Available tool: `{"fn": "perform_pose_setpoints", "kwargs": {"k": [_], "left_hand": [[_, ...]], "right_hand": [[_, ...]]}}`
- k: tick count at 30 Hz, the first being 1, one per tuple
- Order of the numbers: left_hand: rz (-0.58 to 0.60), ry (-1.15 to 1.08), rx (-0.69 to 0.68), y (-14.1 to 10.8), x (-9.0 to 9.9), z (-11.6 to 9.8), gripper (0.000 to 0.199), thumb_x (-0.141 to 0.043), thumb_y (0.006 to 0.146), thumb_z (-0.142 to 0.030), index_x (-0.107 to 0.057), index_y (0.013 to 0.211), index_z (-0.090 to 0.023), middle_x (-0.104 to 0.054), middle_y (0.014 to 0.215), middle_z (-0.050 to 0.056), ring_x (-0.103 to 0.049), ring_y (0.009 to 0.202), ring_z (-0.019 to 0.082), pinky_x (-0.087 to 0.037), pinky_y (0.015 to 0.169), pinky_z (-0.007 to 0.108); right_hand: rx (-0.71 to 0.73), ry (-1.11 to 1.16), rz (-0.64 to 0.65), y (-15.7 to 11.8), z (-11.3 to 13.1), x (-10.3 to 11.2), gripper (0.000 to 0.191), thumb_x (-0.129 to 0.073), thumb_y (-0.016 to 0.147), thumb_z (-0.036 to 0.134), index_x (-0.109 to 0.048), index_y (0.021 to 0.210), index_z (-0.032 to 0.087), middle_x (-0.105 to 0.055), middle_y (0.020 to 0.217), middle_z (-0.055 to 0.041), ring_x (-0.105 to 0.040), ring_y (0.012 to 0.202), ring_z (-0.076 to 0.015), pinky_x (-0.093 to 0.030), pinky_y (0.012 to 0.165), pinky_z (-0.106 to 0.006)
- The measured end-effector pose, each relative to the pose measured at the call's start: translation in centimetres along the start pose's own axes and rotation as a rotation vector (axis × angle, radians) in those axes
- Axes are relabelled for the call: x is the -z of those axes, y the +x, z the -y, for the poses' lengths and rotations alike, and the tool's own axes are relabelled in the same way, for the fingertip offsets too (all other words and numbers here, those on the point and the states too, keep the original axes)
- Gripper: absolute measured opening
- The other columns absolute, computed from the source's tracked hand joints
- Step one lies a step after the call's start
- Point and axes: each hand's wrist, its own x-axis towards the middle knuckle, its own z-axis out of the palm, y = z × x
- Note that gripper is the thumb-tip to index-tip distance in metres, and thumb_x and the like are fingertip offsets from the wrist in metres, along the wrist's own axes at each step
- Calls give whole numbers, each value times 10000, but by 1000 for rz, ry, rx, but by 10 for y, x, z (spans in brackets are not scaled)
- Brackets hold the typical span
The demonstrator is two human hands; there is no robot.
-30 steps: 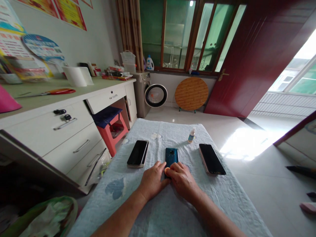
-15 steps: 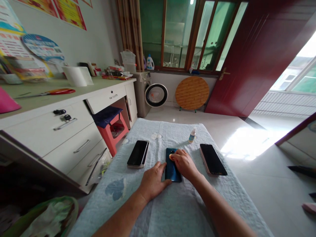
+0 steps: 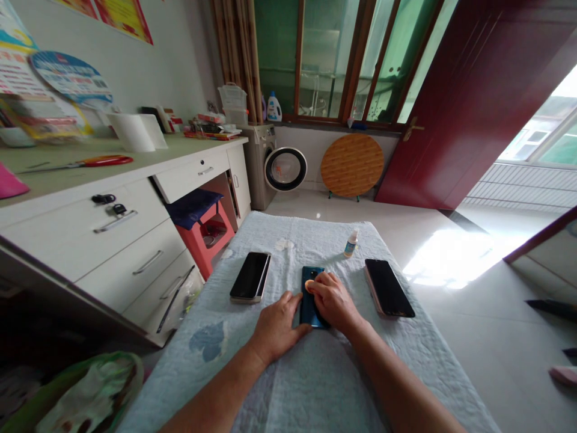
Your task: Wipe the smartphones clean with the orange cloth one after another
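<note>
A blue smartphone (image 3: 309, 313) lies back up on the cloth-covered table, its camera bump near the top. My left hand (image 3: 278, 323) grips its left side and lower edge, fingers along the side and thumb at the bottom corner. Pinched in my right hand (image 3: 332, 300) is a small round orange pad (image 3: 309, 285), pressed on the phone's back near the camera. My right fingers hide part of the pad and the phone's right side. Beyond them stands a small spray bottle (image 3: 350, 245) with a blue label.
To the left lie stacked phones (image 3: 251, 276), to the right another dark-screened phone (image 3: 389, 288). A pale blue quilted cloth (image 3: 288, 385) covers the table. Left are a white desk (image 3: 130, 252) and a red stool (image 3: 205, 237); a washing machine (image 3: 260, 162) with its door open is behind.
My right hand and the orange pad have shifted slightly left across the phone's back. My left hand keeps its hold. The whole view has tilted a little.
</note>
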Motion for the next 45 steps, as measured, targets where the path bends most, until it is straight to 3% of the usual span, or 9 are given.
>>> {"fn": "perform_pose_setpoints", "kwargs": {"k": [35,45], "left_hand": [[18,3,1,-1,5,-2,571,-641,780,-441,-475,1297,-265,-569,1128,49,-619,983,237,-455,807,293],[28,25,27,1,4,-2,559,-636,780,-452,-493,1278,-241,-571,1142,56,-613,998,236,-458,848,294]], "right_hand": [[78,36,7,-1,8,-2,232,-480,863,74,-672,890,202,-564,850,-36,-489,798,-147,-391,758,-256],[-51,-45,-37,6,-6,0,210,-494,878,96,-668,839,208,-551,864,-36,-470,818,-156,-360,764,-263]]}}
